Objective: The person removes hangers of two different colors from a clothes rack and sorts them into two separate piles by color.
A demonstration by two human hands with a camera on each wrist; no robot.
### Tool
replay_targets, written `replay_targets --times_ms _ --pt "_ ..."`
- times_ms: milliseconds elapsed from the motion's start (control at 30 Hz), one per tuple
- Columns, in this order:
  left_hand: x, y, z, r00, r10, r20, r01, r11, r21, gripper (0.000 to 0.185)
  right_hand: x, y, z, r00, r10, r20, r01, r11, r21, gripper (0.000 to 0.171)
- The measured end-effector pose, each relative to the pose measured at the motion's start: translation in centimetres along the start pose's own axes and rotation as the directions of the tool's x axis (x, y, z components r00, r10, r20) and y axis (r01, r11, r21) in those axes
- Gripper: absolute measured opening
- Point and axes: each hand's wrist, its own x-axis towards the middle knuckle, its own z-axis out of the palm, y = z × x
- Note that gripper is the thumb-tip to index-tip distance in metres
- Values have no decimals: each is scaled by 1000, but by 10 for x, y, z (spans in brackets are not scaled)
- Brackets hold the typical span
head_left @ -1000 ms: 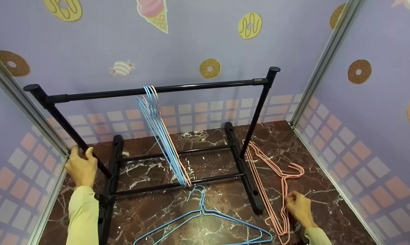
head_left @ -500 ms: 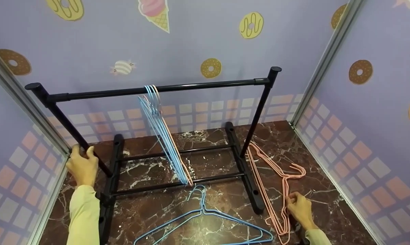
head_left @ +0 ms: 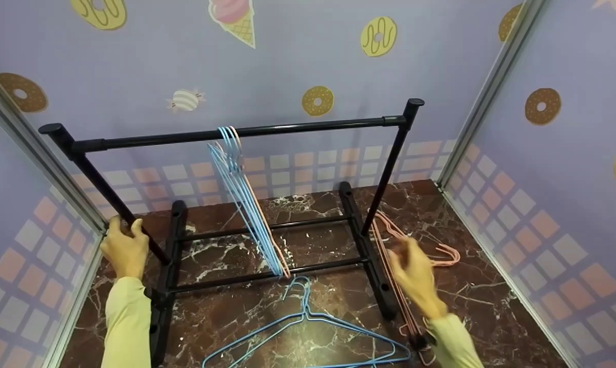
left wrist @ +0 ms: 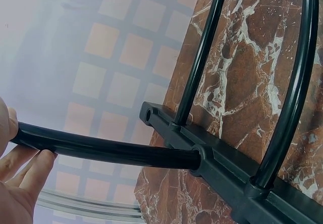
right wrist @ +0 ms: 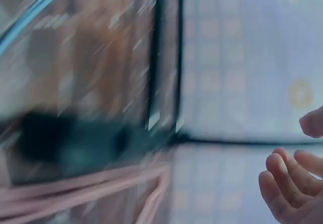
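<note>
My left hand (head_left: 126,250) holds the lower part of the left upright of a black clothes rack (head_left: 308,128). In the left wrist view, the fingers (left wrist: 39,171) lie round that post (left wrist: 111,151). My right hand (head_left: 415,276) is raised over the pink hangers (head_left: 397,286), just right of the rack's right foot. In the right wrist view its fingers (right wrist: 282,178) are loosely bent, with nothing between them and the thumb. Several light blue hangers (head_left: 254,225) and a pink one hang bunched on the top bar, left of its middle.
Blue hangers (head_left: 306,317) lie flat on the brown marbled surface (head_left: 481,296) in front of the rack. Patterned purple panels (head_left: 267,76) enclose the back and both sides. The rack's left foot (head_left: 159,322) reaches toward the front edge of view.
My right hand has let go of the pink hangers and moved up and left over them. My left hand stays on the post.
</note>
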Motion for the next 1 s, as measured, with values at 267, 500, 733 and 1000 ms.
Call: replay_targets --times_ms 267,500,733,1000 --pt "3 -1 -4 1000 5 -4 -5 1000 11 34 64 -74 48 978 -107 178 82 986 144 36" --pt "1 1 0 1000 28 -13 -28 1000 4 31 96 -124 76 934 -160 318 92 972 218 38" --pt "1 1 1 998 54 -32 -54 999 2 30 110 -155 96 904 -181 388 76 960 271 36" --pt "1 -1 -1 999 46 -10 -46 999 5 30 120 -180 118 872 -233 429 93 942 323 30"
